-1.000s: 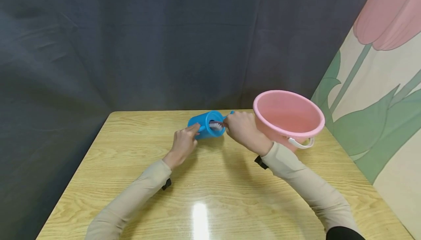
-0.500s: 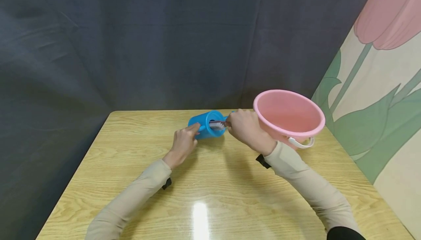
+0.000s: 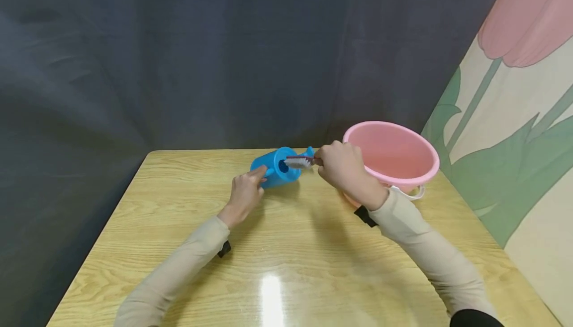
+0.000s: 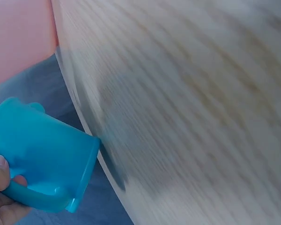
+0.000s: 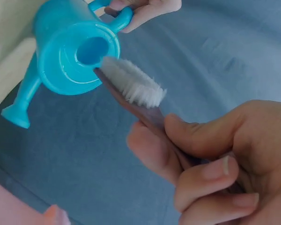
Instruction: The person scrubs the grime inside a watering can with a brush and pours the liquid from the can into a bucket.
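Blue plastic watering can [image 5: 68, 51]: tilted near the table's far edge, left hand [image 3: 244, 193] gripping its handle.
White-bristled brown brush [image 5: 131, 89]: held in the right hand [image 3: 345, 167], tip by the can's opening.
Brushing: probably best with bristles aligned and can steady.
Wood-grain table [image 3: 304, 247]: pink plastic bucket [image 3: 389, 150], far-right corner.
Room: dark cloth curtain [image 3: 250, 58], tulip-painted wall [image 3: 510, 148].

Glossy wood-grain table [image 3: 179, 182], pink bucket [image 3: 391, 148] standing toward far right corner
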Action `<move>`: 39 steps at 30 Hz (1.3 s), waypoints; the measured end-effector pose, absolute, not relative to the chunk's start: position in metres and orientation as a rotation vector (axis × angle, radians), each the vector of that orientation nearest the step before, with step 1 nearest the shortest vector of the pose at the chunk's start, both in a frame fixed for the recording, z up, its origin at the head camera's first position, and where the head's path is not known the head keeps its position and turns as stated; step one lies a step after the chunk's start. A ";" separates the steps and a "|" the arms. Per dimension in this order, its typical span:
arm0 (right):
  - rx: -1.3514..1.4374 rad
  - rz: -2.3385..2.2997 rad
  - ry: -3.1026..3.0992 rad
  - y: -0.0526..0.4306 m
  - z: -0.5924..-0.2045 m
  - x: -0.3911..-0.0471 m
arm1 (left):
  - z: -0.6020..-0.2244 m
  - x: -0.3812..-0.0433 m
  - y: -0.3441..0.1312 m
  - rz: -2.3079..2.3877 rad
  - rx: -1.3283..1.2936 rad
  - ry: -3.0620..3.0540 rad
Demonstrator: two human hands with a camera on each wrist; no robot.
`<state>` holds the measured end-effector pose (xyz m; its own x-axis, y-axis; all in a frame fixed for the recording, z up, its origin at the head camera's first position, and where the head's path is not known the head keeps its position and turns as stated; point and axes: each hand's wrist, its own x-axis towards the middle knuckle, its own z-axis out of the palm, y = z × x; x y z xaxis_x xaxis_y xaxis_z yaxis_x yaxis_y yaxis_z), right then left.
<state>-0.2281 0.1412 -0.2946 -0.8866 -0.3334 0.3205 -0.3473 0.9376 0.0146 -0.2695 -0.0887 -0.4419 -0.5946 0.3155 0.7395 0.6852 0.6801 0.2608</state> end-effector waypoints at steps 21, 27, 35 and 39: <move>0.535 0.104 -2.752 0.142 -0.330 -0.234 | -0.445 -0.274 -0.096 -0.791 -0.697 -2.268; 0.584 0.160 -2.728 0.142 -0.339 -0.233 | -0.446 -0.275 -0.098 -0.822 -0.671 -2.281; 0.614 0.195 -2.723 0.143 -0.356 -0.236 | -0.446 -0.276 -0.101 -0.817 -0.647 -2.284; 0.689 0.213 -2.663 0.144 -0.363 -0.239 | -0.446 -0.276 -0.101 -0.823 -0.648 -2.276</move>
